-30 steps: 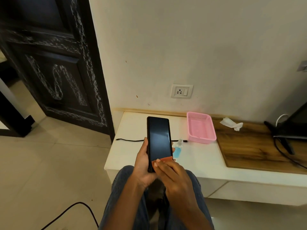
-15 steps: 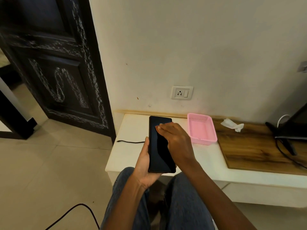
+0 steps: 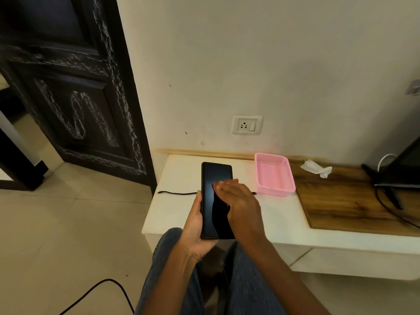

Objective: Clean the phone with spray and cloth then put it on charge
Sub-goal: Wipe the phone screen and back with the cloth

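A black phone (image 3: 212, 196) with a dark screen is held upright over the white table's front edge, gripped at its lower left by my left hand (image 3: 193, 233). Flat against the middle of the screen lies my right hand (image 3: 241, 204), pressing an orange cloth (image 3: 231, 181) whose edge peeks out beyond the fingertips. A black charging cable (image 3: 178, 193) runs across the table behind the phone, its plug end (image 3: 159, 192) to the left. The spray bottle is hidden behind my right hand.
A pink basket (image 3: 264, 190) stands on the white table (image 3: 279, 221), with a wall socket (image 3: 247, 125) above. A crumpled white tissue (image 3: 314, 169) lies on the wooden board (image 3: 341, 205). A dark stand with cables (image 3: 391, 185) is at right, a black door (image 3: 75, 105) at left, and another cable on the floor (image 3: 102, 289).
My right hand with the cloth moved from the phone's bottom up to its top, then back down to the middle of the screen. The left hand kept the phone still.
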A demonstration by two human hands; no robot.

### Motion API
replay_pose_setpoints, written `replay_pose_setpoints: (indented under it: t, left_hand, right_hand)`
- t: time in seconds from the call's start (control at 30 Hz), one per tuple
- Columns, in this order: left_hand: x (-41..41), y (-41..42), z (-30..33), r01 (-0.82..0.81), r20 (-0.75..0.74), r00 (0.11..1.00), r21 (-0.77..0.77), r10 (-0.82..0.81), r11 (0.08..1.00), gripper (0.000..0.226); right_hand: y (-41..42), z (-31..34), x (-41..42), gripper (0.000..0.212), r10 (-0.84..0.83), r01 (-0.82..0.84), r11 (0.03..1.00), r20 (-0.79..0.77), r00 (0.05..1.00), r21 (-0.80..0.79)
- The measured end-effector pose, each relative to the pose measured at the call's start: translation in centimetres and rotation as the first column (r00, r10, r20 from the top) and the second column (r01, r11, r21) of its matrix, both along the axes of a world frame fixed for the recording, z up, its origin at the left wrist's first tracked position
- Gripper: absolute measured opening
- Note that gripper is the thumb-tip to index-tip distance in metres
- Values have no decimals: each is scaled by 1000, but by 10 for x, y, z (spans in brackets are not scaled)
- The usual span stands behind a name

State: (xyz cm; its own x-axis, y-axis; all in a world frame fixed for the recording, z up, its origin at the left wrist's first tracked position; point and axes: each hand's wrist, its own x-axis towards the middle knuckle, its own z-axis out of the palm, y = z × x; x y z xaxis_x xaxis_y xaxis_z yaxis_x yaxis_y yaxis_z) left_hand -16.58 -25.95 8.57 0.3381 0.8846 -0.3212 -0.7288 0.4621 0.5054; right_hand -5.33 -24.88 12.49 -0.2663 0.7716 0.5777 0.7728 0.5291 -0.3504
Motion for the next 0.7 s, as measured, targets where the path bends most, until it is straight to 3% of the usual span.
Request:
replay_pose_setpoints:
  t: [0.13, 0.27, 0.43, 0.53, 0.63, 0.7]
  left_hand:
    - [-6, 0, -4, -23, 32, 999, 0, 23, 1000, 57]
    - [-10, 0, -7, -57, 93, 994, -37, 60, 998, 63]
    - [-8, 2, -12, -77, 146, 985, -68, 87, 995, 61]
    - [-8, 3, -14, -74, 136, 987, -58, 82, 996, 57]
    - [-11, 5, -12, -83, 101, 991, -23, 85, 996, 56]
    - [-14, 8, -10, -93, 74, 993, -7, 93, 996, 59]
  right_hand:
    - [-43, -19, -3, 59, 11, -12, 998, -16, 1000, -57]
    - [-70, -25, -6, 30, -4, 4, 1000, 1, 1000, 12]
    - [-84, -28, -4, 13, 51, -50, 998, -12, 999, 39]
    - [-80, -25, -3, 35, 51, -58, 978, -39, 998, -199]
    - [-67, -14, -1, 32, 21, -71, 875, -109, 994, -479]
    - [-67, -8, 2, 31, -7, -70, 888, -165, 986, -454]
